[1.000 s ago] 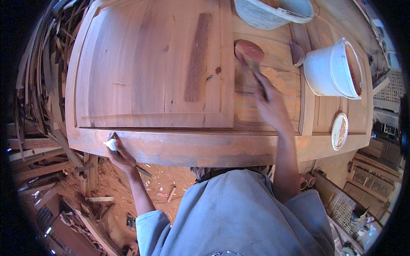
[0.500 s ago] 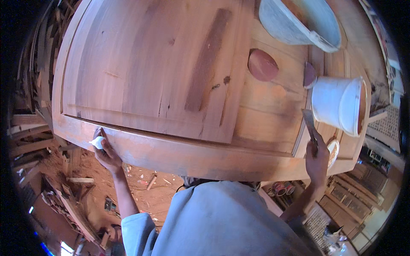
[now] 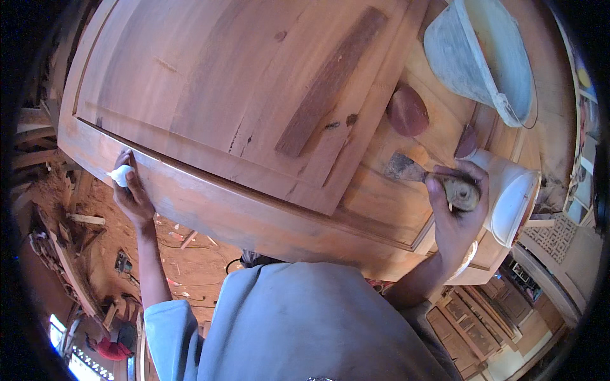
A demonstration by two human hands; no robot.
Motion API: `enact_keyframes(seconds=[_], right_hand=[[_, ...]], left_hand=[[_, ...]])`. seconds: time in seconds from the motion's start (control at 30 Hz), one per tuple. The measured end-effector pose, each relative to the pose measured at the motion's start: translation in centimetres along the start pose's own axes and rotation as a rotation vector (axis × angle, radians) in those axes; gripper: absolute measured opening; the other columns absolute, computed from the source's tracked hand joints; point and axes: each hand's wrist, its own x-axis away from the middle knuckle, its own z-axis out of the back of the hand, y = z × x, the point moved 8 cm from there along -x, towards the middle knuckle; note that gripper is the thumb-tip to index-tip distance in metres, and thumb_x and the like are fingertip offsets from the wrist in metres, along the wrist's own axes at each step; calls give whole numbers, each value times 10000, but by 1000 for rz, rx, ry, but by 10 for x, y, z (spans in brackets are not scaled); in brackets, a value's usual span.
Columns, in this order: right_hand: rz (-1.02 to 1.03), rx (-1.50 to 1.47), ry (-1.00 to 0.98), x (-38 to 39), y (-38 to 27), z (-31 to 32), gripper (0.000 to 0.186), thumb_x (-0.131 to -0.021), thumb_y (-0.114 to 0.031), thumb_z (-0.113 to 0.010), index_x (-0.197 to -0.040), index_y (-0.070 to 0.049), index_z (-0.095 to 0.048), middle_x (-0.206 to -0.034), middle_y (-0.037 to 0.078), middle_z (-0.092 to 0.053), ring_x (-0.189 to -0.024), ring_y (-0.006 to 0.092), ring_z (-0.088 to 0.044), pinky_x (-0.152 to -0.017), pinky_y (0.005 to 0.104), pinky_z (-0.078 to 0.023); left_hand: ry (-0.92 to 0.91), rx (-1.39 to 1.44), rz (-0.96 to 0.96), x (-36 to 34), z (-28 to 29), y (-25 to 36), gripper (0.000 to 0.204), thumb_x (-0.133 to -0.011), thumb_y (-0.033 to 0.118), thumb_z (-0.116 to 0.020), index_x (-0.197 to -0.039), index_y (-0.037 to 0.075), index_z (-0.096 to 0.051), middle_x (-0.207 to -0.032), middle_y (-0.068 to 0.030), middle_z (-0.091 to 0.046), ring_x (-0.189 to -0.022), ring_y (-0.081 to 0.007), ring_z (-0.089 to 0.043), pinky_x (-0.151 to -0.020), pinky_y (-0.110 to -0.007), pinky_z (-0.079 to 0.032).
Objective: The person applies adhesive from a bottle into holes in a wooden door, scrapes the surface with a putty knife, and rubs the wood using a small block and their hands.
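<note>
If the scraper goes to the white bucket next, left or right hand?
Right, I'd say: the right hand already grips the scraper beside the white bucket. The left hand is far off, holding a small white pointed object.

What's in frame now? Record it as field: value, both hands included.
left hand: grip closed on a small white nozzle-tipped item, at the panel's near edge
right hand: grip closed on a scraper; blade contact unclear
work surface: wooden panel
discs: reddish disc; smaller dark piece to its right
containers: grey bucket, far right; white bucket, nearer, beside right hand
</note>
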Motion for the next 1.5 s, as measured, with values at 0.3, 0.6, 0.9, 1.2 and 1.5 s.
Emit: enact_keyframes(seconds=[0.3,0.6,0.9,1.2,1.5], right_hand=[[82,294,95,8,57,-45,161,-985,-163,-604,-1010,-4,-602,-856,43,-627,-755,108,-606,-570,244,-483],[100,-94,110,-9,41,-100,194,-1014,-114,-506,-1108,30,-598,-999,129,-638,-913,202,-626,-778,325,-521],[220,87,45,-20,17,-111,233,-1033,-154,-505,-1064,42,-627,-976,100,-656,-882,150,-608,-799,285,-482],[114,44,6,-22,22,-116,240,-1035,-155,-510,-1086,49,-626,-1000,109,-669,-868,146,-633,-769,278,-514],[172,99,-5,-21,9,-117,200,-1024,-151,-534,-1056,21,-632,-900,102,-667,-782,139,-638,-673,288,-522]], left_hand=[[16,-159,-55,-1,-1,13,346,-1060,194,-450,-1227,-82,-575,-1262,-183,-628,-1220,-271,-571,-1083,-389,-402],[47,44,-22,1,1,1,323,-1054,155,-461,-1232,-96,-562,-1275,-189,-615,-1239,-272,-559,-1097,-393,-396],[23,-42,-40,1,2,4,313,-1051,144,-473,-1226,-98,-566,-1276,-197,-612,-1243,-278,-559,-1106,-392,-388],[38,-29,-59,1,0,7,312,-1051,149,-473,-1216,-96,-575,-1259,-197,-626,-1231,-277,-570,-1096,-393,-393],[-23,-15,-44,2,1,-1,330,-1057,140,-445,-1241,-123,-522,-1343,-219,-533,-1306,-316,-496,-1157,-452,-364]])
